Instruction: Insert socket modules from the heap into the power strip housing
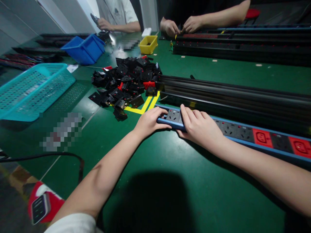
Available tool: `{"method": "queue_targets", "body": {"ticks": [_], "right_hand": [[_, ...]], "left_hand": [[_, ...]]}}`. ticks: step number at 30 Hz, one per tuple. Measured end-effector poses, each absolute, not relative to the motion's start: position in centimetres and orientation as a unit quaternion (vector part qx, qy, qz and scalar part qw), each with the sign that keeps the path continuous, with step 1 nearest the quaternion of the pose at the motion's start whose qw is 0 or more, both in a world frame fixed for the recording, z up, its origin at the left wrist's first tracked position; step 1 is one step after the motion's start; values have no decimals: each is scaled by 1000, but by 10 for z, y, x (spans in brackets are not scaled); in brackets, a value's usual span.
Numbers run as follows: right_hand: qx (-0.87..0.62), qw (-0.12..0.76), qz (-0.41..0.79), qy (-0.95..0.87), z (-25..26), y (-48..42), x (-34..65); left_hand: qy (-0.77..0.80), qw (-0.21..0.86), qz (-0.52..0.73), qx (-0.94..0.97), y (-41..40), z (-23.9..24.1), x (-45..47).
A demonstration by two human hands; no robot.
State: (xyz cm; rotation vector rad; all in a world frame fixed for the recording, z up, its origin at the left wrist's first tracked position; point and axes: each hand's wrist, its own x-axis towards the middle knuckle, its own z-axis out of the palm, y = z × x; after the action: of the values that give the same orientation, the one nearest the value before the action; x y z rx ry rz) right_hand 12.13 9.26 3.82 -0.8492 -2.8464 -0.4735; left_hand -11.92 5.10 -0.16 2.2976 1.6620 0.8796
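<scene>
A long blue power strip (243,131) with black and red socket modules lies across the green table (170,168). My left hand (150,121) grips its left end, fingers curled over the top edge. My right hand (200,126) lies on the strip just right of a black socket module (173,115), fingers pressed down on the sockets and thumb under the near edge. A pile of loose black and red socket modules (128,82) sits beyond my left hand.
Long black rails (233,97) lie behind the strip, more (243,48) at the far side. A teal basket (31,89), blue bins (84,48) and a yellow bin (148,44) stand at left and back. Two other people's hands (179,26) work across the table.
</scene>
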Motion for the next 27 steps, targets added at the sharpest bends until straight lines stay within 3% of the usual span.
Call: {"method": "queue_targets", "body": {"ticks": [22, 27], "right_hand": [[-279, 63, -157, -945, 38, 93, 121], [-275, 61, -168, -945, 38, 93, 121]], "left_hand": [[573, 29, 254, 779, 48, 6, -117], [554, 45, 292, 778, 50, 2, -118]]}}
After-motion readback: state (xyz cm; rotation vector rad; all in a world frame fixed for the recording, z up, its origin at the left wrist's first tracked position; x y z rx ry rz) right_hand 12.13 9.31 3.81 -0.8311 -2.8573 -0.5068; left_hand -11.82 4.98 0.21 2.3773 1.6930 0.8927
